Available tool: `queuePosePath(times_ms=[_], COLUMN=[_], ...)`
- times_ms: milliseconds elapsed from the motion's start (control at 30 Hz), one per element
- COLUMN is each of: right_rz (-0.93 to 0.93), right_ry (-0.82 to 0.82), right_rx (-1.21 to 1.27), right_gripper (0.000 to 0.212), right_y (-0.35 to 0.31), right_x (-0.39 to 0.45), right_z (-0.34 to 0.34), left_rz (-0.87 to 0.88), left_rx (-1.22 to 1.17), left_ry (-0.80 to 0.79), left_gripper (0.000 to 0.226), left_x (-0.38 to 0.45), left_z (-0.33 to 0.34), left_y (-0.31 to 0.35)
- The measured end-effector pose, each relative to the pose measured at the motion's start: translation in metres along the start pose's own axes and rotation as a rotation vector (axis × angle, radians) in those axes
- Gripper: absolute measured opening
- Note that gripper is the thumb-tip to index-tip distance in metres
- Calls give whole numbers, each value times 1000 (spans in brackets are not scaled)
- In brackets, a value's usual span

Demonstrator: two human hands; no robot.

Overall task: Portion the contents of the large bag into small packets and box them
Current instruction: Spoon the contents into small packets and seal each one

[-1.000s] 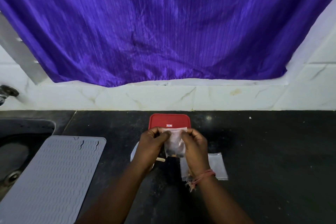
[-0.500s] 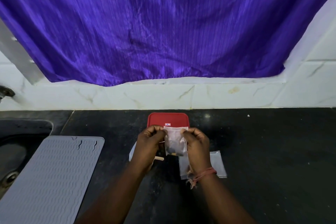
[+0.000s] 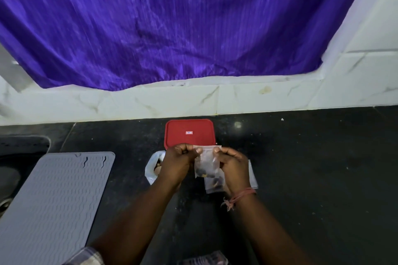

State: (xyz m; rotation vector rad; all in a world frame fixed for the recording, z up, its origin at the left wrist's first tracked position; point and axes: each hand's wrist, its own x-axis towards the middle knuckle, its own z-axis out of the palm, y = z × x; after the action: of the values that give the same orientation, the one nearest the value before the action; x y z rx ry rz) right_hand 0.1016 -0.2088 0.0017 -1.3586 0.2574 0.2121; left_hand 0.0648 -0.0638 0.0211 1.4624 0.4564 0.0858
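Pinching packet [image 3: 207,162] top between left hand [image 3: 179,162] and right hand [image 3: 233,166], sealing evenly across strip, keeping contents hanging below fingertips.

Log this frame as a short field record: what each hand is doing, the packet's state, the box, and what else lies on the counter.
left hand: pinches the top edge of the small packet
right hand: pinches the same top edge from the other side
packet: clear, held upright above the counter, dark pieces at its bottom
filled packet: lies on the counter, just below the held one
box: red lid on, behind the hands
large bag: behind the left hand, mostly hidden
grey mat: far left, by the sink
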Motion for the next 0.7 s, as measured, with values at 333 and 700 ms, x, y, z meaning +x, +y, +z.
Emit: queuePosePath(times_ms=[333, 700], right_rz=[212, 163], right_ry=[8, 91], right_rx=[-332, -542], right_gripper=[13, 10], right_y=[44, 70], right_x=[-10, 7], right_z=[-56, -32], left_rz=[-289, -549], left_rx=[-52, 64], left_ry=[92, 87], left_gripper=[12, 25], left_x=[6, -6], left_z=[42, 39], left_y=[-54, -71])
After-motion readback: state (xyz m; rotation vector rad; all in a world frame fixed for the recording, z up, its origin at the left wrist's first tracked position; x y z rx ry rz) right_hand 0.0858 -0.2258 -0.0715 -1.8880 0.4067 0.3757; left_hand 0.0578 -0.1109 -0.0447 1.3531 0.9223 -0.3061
